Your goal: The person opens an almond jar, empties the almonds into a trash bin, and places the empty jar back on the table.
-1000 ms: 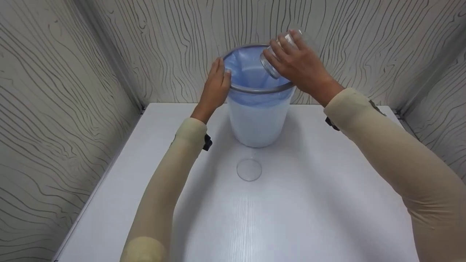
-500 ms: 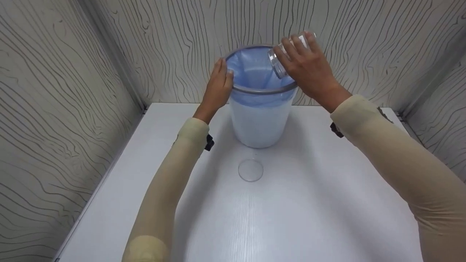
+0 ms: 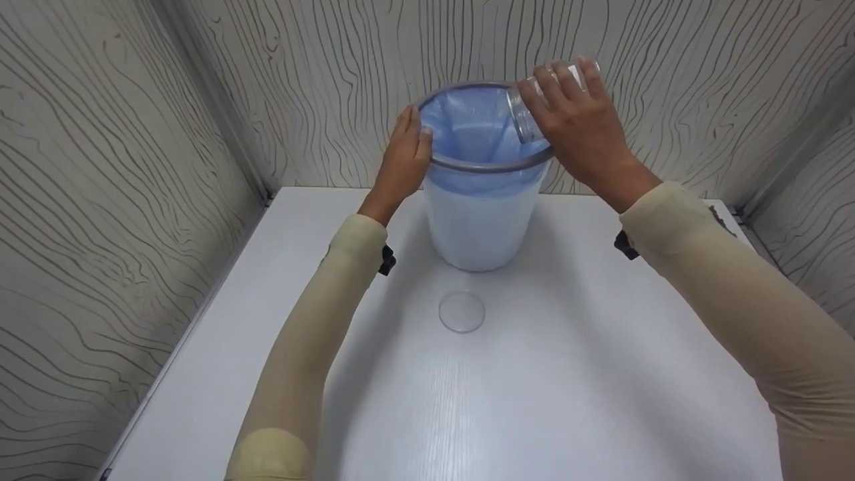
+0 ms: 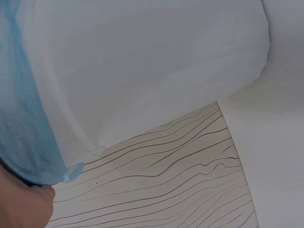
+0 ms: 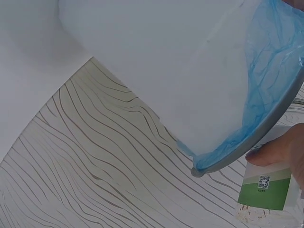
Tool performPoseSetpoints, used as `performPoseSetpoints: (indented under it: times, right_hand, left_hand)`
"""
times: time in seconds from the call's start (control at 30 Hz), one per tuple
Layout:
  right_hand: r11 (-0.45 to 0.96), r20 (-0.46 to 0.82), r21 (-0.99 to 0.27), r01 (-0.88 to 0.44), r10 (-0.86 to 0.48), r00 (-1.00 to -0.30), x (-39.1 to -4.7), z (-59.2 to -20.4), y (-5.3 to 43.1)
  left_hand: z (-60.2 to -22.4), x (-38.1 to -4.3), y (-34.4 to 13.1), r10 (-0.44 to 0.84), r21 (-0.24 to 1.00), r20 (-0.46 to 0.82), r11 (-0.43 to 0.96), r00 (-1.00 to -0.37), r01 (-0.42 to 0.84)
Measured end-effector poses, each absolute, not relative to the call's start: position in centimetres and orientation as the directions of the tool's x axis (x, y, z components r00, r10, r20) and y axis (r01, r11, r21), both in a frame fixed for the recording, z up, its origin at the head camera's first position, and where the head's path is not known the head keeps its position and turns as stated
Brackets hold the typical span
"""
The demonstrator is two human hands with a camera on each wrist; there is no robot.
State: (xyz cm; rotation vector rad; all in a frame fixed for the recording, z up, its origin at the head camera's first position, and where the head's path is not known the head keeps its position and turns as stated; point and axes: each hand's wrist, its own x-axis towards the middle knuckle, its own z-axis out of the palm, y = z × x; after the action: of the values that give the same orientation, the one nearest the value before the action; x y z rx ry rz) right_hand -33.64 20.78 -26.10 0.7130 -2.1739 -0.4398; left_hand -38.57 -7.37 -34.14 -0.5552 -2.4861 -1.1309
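A white bin (image 3: 481,230) lined with a blue bag (image 3: 471,123) stands at the far edge of the table. My left hand (image 3: 404,153) grips the left side of its grey rim (image 3: 481,168). My right hand (image 3: 581,127) holds a clear jar (image 3: 524,117), tilted with its mouth end over the bin's right side. In the right wrist view the jar carries a white and green label (image 5: 266,190) with a square code, and small brownish bits (image 5: 251,213) show at its base end. A clear round disc, like a lid (image 3: 461,311), lies on the table before the bin.
The white table (image 3: 534,387) meets a wood-patterned back wall (image 3: 334,87) right behind the bin. Side walls with the same pattern rise at left (image 3: 87,234) and right (image 3: 821,207).
My right hand has moved right with the jar, which now lies closer to level. My left hand keeps its hold on the rim, and the view has shifted slightly.
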Motion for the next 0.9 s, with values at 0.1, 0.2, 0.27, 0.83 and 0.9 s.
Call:
performPoseSetpoints:
  times: [0.1, 0.2, 0.27, 0.83, 0.9]
  right_hand:
    - [0.788, 0.591, 0.5, -0.359, -0.613, -0.524, -33.5, -26.3, 21.0]
    - [0.798, 0.601, 0.485, -0.358, -0.602, -0.526, -33.2, -26.4, 21.2]
    - [0.803, 0.605, 0.479, -0.354, -0.595, -0.529, -33.0, -26.4, 21.4]
    - [0.841, 0.662, 0.411, -0.353, -0.541, -0.518, -31.8, -26.6, 22.3]
    - [0.841, 0.665, 0.407, -0.355, -0.54, -0.516, -31.7, -26.6, 22.4]
  left_hand:
    - [-34.1, -38.5, -7.4, 0.202, 0.629, 0.471, 0.606, -0.859, 0.487]
    - [-34.0, -38.5, -7.3, 0.207, 0.629, 0.464, 0.608, -0.861, 0.485]
    - [-33.9, -38.4, -7.2, 0.208, 0.631, 0.46, 0.607, -0.863, 0.483]
    - [-33.8, -38.5, -7.2, 0.208, 0.633, 0.463, 0.603, -0.862, 0.486]
    - [-33.8, -38.5, -7.2, 0.207, 0.636, 0.457, 0.604, -0.865, 0.48]
